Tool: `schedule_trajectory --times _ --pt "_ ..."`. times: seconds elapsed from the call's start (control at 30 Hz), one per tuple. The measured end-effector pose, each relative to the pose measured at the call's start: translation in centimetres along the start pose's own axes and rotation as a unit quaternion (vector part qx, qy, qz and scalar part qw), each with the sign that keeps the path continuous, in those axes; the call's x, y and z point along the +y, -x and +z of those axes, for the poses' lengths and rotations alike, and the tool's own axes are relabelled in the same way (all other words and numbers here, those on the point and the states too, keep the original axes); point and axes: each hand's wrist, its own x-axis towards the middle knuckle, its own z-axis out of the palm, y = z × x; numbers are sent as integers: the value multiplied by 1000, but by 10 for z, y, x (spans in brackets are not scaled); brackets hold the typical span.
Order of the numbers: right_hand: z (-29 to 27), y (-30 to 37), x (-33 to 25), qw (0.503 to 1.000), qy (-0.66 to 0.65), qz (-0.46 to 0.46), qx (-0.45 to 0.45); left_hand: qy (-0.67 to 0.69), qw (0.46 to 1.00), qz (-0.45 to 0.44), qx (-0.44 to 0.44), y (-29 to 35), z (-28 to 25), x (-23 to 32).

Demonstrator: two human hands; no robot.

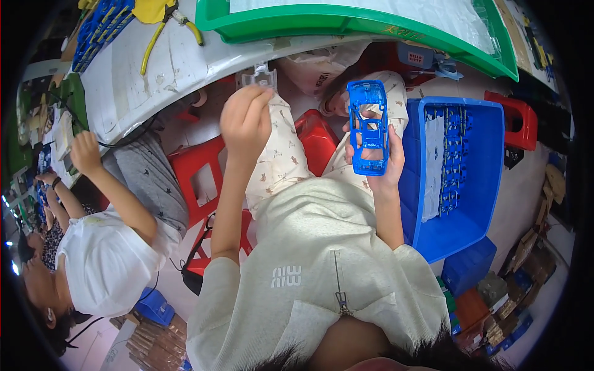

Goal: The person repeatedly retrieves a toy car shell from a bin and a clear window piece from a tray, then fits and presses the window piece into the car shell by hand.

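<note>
My right hand (393, 151) holds a blue plastic toy car body shell (373, 125) upright, with its window openings showing. Through these gaps some of my fingers can be seen behind the shell. Off to the left, my left hand (246, 116) is raised near the table edge, its fingers curled together. At its fingertips is a small clear plastic piece (260, 77); the grip on it is partly hidden by the fingers.
A blue bin (424, 179) with rows of blue shells stands at my right. The green tray (291, 26) rests on the white table (114, 86) with yellow-handled pliers (151, 49). Red stools (197, 170) and a co-worker in a white shirt (105, 260) are on the left.
</note>
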Motion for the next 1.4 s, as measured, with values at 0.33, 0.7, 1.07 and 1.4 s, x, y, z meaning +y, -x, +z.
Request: schedule_trajectory --times 0.33,0.7,1.07,1.4 --pt "-4 5 -5 999 -23 -1 -26 88 993 39 -68 25 7 35" --pt "3 8 -7 1000 -25 -4 -4 231 970 79 -11 1 -9 73" --pt "1 7 -9 999 -8 -36 -30 322 934 77 -132 3 -10 87" --pt "-1 10 -4 994 64 -60 -58 232 966 69 -93 9 -1 109"
